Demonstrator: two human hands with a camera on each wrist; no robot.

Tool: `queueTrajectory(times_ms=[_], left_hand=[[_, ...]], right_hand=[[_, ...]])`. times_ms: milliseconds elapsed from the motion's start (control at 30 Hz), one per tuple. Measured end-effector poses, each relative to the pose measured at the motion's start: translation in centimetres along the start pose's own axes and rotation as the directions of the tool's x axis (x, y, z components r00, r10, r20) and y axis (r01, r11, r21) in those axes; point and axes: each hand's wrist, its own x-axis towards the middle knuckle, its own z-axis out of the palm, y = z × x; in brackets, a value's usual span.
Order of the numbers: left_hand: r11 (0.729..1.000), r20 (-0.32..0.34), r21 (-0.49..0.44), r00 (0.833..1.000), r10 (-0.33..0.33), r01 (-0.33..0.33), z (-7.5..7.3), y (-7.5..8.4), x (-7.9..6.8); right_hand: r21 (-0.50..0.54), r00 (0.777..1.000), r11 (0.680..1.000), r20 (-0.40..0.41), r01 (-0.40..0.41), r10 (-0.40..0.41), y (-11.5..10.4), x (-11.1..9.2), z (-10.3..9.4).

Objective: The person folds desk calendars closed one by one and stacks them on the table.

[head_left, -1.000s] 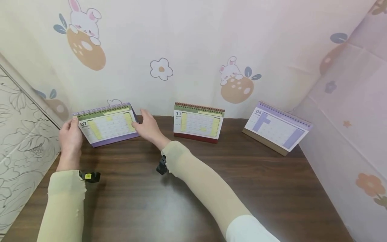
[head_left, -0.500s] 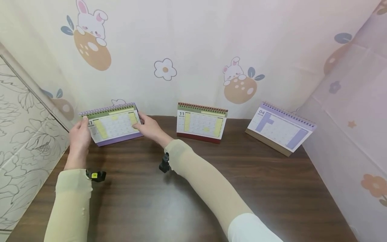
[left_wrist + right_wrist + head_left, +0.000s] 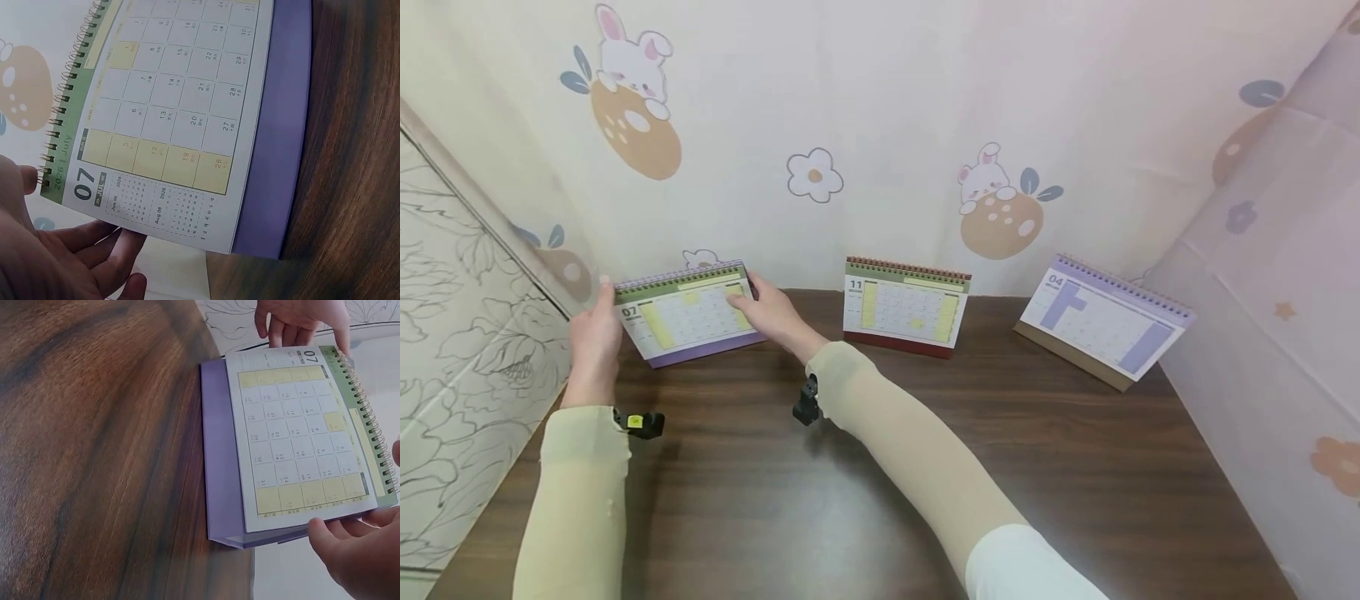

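Observation:
A desk calendar [image 3: 700,312] with a purple base and a green header marked 07 stands at the left back of the table. My left hand [image 3: 595,337] is at its left side. In the left wrist view, the left thumb [image 3: 28,180] is by the spiral binding and the fingers [image 3: 119,253] reach the side edge, their tips partly hidden. My right hand [image 3: 775,315] holds the other end, its thumb in front and fingers behind. Two more calendars stand apart: one marked 11 [image 3: 904,308] with a red base, one marked 04 [image 3: 1105,317] with a brown base.
The dark wood table [image 3: 775,500] stretches toward me. A patterned curtain [image 3: 887,108] hangs close behind the calendars. A flower-printed panel [image 3: 467,392] borders the left side, and pale cloth [image 3: 1285,333] borders the right.
The 07 calendar has shifted slightly toward the 11 calendar. My left thumb has come off its front corner, and the right thumb sits a little higher. The head view has turned slightly left.

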Motion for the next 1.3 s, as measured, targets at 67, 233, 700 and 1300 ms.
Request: queueTrajectory(times_ms=[67, 233, 700, 1300], left_hand=[[1.000, -0.012, -0.016, 1.000, -0.006, 0.006, 0.1, 0.0, 0.2], [0.997, -0.017, -0.078, 1.000, -0.019, 0.018, 0.0, 0.3, 0.3], [0.991, -0.105, -0.134, 0.994, -0.040, 0.026, 0.0, 0.5, 1.1], [0.982, -0.015, -0.189, 1.000, 0.015, -0.018, -0.1, 1.5, 0.6]], right_hand=[[-0.003, 1.000, 1.000, -0.004, -0.001, 0.001, 0.0, 0.1, -0.1], [-0.021, 1.000, 1.000, -0.025, -0.009, 0.008, 0.0, 0.4, -0.3], [0.003, 1.000, 1.000, -0.011, -0.009, 0.009, 0.1, 0.7, -0.3], [0.131, 1.000, 0.991, -0.016, -0.014, 0.016, -0.7, 1.5, -1.0]])
